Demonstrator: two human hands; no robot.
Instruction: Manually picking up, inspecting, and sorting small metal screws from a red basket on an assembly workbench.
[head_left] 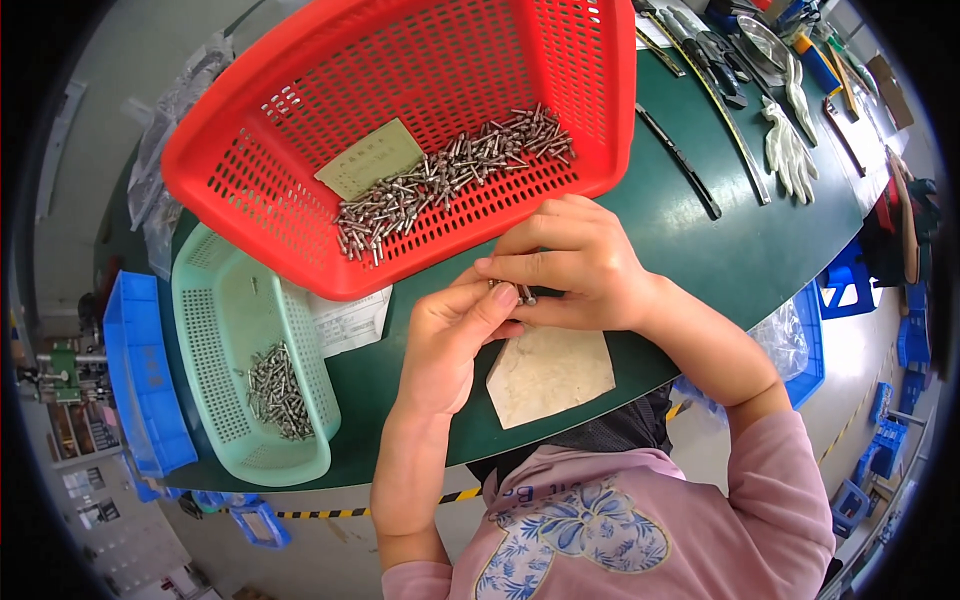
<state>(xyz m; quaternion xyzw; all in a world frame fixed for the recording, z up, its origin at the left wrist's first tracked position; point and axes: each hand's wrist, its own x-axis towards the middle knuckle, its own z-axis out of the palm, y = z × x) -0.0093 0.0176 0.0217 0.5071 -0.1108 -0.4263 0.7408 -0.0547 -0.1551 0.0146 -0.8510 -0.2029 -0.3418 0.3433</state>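
Observation:
My left hand (448,335) and my right hand (578,262) meet in front of the red basket, fingertips pinched together. Between them are a few small metal pins (528,297), partly hidden by the fingers; I cannot tell how each hand shares them. Below the hands a worn, pale board (553,378) lies at the table's near edge. The large red basket (600,178) holds a heap of similar metal pins (450,172) and a yellowish card (370,160). At the left, a light green basket (213,380) contains a smaller pile of pins (280,393).
Printed paper (352,322) lies partly under the red basket. A blue bin (148,375) stands beyond the green basket. On the green table (720,270), at the right, are a black bar (680,162), a steel ruler (735,135) and white gloves (790,155). Another blue bin (808,345) sits beside the table.

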